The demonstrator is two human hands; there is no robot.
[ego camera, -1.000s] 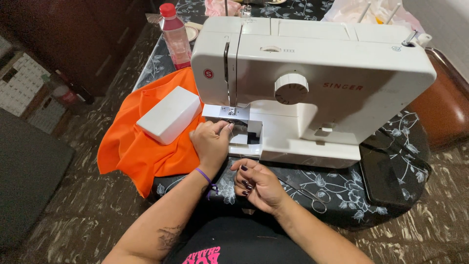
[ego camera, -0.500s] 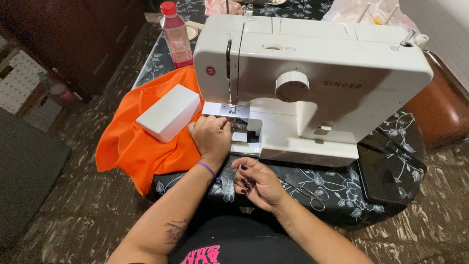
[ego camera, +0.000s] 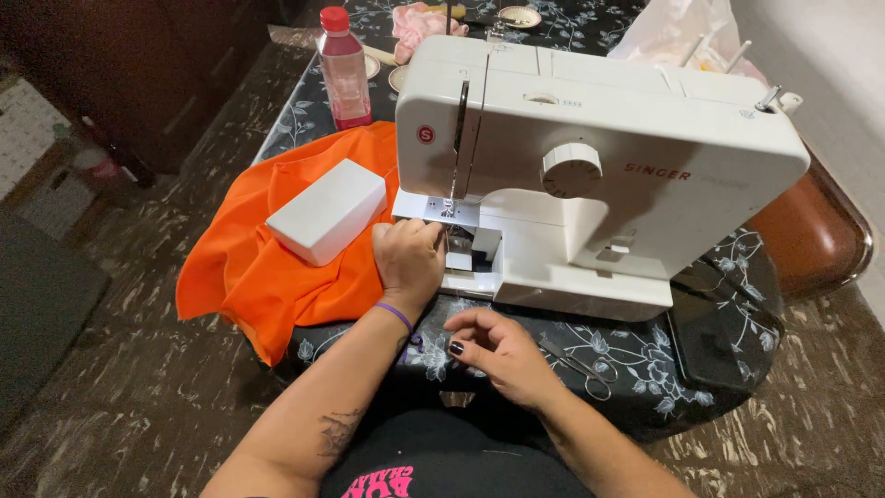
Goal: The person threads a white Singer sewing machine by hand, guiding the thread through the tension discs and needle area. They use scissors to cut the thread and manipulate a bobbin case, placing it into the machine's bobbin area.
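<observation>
The left hand [ego camera: 408, 261] has stayed curled at the needle area of the sewing machine [ego camera: 590, 175], grip hidden. The right hand [ego camera: 502, 355] has opened a little and now rests empty on the worktop [ego camera: 645, 369], near the small scissors [ego camera: 581, 361].

left hand [ego camera: 408, 261]: bare, purple band at wrist | left forearm: dark tattoo, no sleeve | right hand [ego camera: 502, 353]: bare, dark nail polish | torso: black top, pink print

Floral black table [ego camera: 728, 304] bears sewing machine [ego camera: 645, 157], orange cloth [ego camera: 267, 267], scissors [ego camera: 581, 361].
</observation>
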